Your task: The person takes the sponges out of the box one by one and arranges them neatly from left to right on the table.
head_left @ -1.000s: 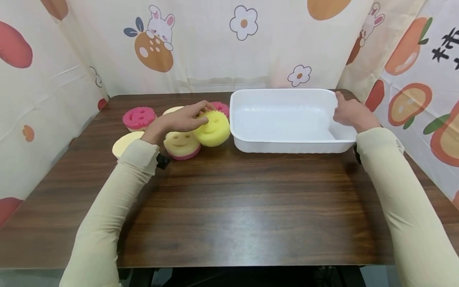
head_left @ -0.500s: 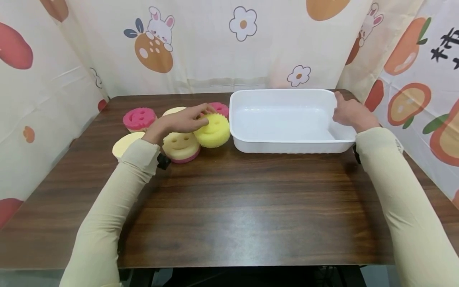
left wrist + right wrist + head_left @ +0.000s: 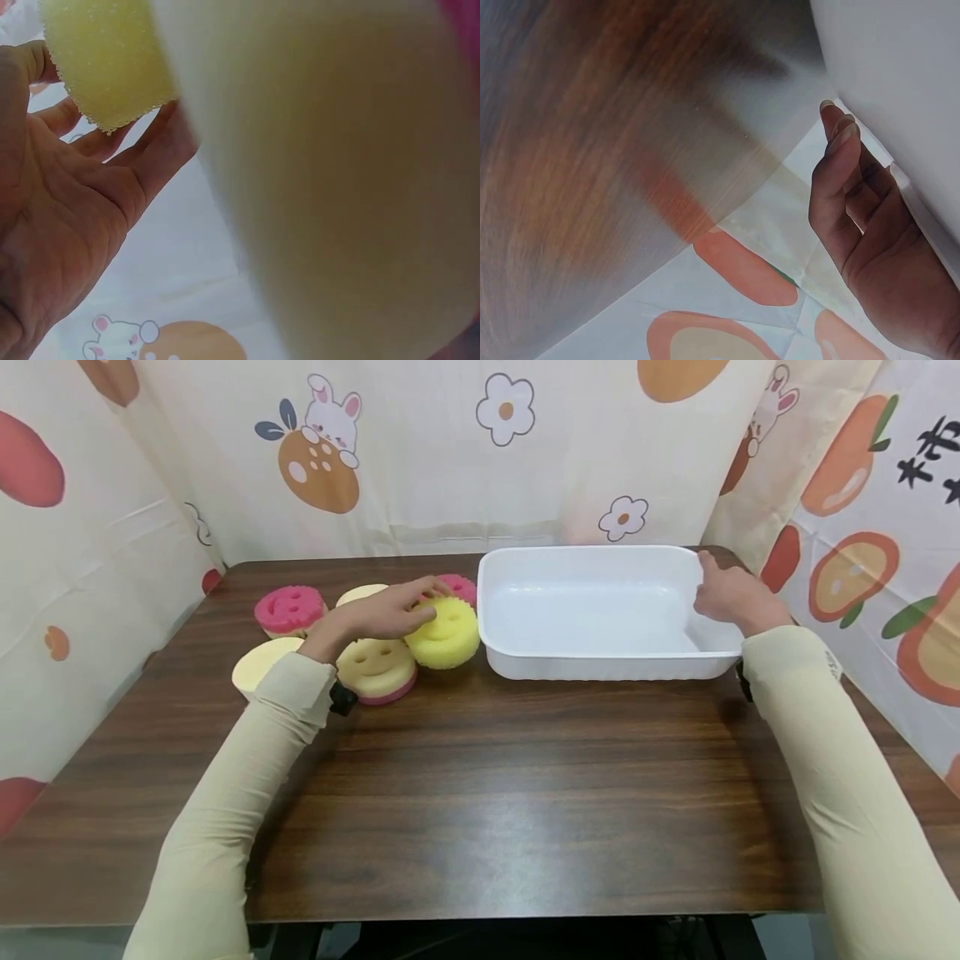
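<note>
In the head view, my left hand (image 3: 382, 612) pinches a round yellow smiley-face sponge (image 3: 448, 642) between thumb and fingers. This sponge stands tilted just left of the white plastic tub (image 3: 607, 667). The left wrist view shows its porous yellow side (image 3: 112, 67) between thumb and fingertips. A large pale sponge blurs most of that view. Over at the tub's right end, my right hand (image 3: 731, 597) grips the rim. In the right wrist view, the right hand's curled fingers (image 3: 847, 161) lie along the tub's outer wall (image 3: 907, 82).
Around my left hand sit more smiley sponges: a pink-topped one (image 3: 291, 608), a cream one (image 3: 264, 662), a cream one with a pink base (image 3: 378, 668) and a pink one (image 3: 459, 587) behind. The brown wooden table (image 3: 510, 793) meets a printed curtain (image 3: 450, 468) behind.
The cream sponge with the pink base has shifted slightly left and nearer to me. The left hand and the yellow sponge have barely moved; the right hand stays on the tub's rim.
</note>
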`<state>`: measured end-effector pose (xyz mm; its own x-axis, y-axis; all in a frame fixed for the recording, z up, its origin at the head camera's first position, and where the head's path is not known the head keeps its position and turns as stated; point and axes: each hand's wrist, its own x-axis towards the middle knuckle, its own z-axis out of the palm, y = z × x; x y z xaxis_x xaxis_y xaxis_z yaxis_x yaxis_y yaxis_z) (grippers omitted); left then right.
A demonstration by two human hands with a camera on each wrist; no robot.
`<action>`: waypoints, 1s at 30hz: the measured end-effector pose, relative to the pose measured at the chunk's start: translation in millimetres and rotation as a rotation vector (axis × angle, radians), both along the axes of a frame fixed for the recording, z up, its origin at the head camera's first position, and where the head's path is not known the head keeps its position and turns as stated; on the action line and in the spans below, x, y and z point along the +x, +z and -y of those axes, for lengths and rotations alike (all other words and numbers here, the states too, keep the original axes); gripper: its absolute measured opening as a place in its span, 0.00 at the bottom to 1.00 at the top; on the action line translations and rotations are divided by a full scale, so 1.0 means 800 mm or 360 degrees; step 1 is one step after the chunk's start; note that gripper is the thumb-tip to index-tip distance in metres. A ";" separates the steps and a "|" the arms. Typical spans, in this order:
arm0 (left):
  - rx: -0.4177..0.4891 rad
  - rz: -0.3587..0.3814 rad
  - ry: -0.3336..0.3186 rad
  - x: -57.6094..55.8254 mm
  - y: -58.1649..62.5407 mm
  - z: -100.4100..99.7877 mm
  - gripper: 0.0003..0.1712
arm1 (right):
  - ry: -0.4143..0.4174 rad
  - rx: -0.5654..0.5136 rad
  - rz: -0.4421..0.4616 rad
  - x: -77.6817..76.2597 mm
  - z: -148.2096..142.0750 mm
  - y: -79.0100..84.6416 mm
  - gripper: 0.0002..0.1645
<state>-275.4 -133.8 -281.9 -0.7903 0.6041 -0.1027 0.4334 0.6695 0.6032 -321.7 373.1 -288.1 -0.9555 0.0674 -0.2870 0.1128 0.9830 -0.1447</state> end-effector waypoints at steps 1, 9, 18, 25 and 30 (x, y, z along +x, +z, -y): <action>0.0004 0.0001 0.0001 -0.001 -0.001 0.000 0.24 | -0.0001 -0.0002 0.0000 0.000 0.000 0.000 0.51; 0.0010 0.0039 0.0004 -0.002 -0.004 0.004 0.23 | -0.0001 -0.0017 0.0005 0.002 0.004 0.002 0.51; -0.0001 0.0110 0.0001 -0.003 -0.007 0.003 0.23 | -0.0022 -0.0020 0.0012 0.002 0.004 0.002 0.51; -0.0004 0.0122 -0.0060 -0.006 -0.011 0.000 0.21 | -0.0003 -0.0005 0.0006 0.001 0.003 0.002 0.51; -0.0018 0.0031 -0.0164 -0.009 -0.019 -0.002 0.19 | 0.0006 0.0000 0.0006 -0.001 0.002 0.001 0.50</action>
<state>-282.4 -132.0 -297.0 -0.7219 0.6806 -0.1249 0.4885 0.6291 0.6047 -322.1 371.4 -286.9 -0.9546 0.0637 -0.2909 0.1096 0.9835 -0.1443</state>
